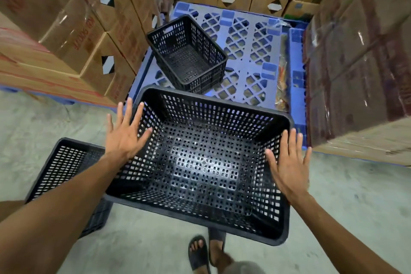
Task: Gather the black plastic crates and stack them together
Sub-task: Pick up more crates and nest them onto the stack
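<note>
— While both palms hover spread over the big crate [200, 162]: left hand [124, 135] fanned flat at the left rim, right hand [287, 162] fanned flat at the right rim, clamped on nothing. Whether skin touches plastic, impossible to tell.

— And the others?

— Second crate [64, 167] low on the concrete floor [155, 247], just beside the big one, partly under the left forearm. Smaller crate [189, 53] well apart, upright on the blue pallet [249, 38].

— Best handling, judged from here?

— Probably: curl fingers under both rims evenly, keep level, line up corners squarely before lowering into the neighbour, so nothing jams crooked.

— Room to move?

— Tight aisle. Stacked cardboard boxes [73, 29] hard on the left, wrapped cartons [355, 62] crowding the right, more boxes behind the pallet. Open floor only near the sandalled feet [200, 253]. Pallet edge a likely trip point when reaching for the far crate.
</note>
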Demonstrator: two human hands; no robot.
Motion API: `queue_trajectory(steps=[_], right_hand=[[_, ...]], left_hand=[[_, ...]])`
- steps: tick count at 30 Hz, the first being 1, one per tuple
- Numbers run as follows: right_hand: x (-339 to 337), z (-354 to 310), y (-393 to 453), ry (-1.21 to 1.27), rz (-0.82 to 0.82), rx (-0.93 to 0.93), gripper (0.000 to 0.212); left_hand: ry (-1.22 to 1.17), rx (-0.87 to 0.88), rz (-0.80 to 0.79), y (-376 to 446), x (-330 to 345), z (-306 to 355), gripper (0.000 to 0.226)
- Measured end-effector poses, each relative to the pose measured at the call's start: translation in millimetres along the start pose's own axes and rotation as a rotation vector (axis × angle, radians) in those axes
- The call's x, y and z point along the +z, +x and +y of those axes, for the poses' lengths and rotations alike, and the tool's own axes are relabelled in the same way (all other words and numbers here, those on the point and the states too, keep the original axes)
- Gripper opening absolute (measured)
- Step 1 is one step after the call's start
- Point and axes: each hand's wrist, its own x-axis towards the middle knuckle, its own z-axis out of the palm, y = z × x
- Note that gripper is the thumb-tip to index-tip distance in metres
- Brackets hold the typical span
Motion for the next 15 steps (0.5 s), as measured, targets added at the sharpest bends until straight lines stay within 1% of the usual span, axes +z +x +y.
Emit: queue_trajectory(steps=[2,3,6,8,13,15], right_hand=[[-3,-1,10,0.015,0.068,0.013,0.077],[-2,-2,13,0.019,0.091,0.021,0.077],[13,0,13,0.017,0.033,0.046,0.081],[20,3,14,0.027,0.010,0.045,0.082],[23,3,14,-0.015,0.039,0.059,0.079],[17,1,13,-0.045,0.005,0.062,0.077]], left_hand=[[0.008,0.043,0.055,14,-4,1,0.077],[-0.003,0.052,0.052,17,-3,1,0.077],[-0.005,0.046,-0.028,9,15,-3,0.078],[0.004,0.048,-0.037,7,17,-3,0.081],[0.032,0.074,-0.051,10,11,-2,0.085],[0.027,0.058,-0.126,14,8,-3,0.091]])
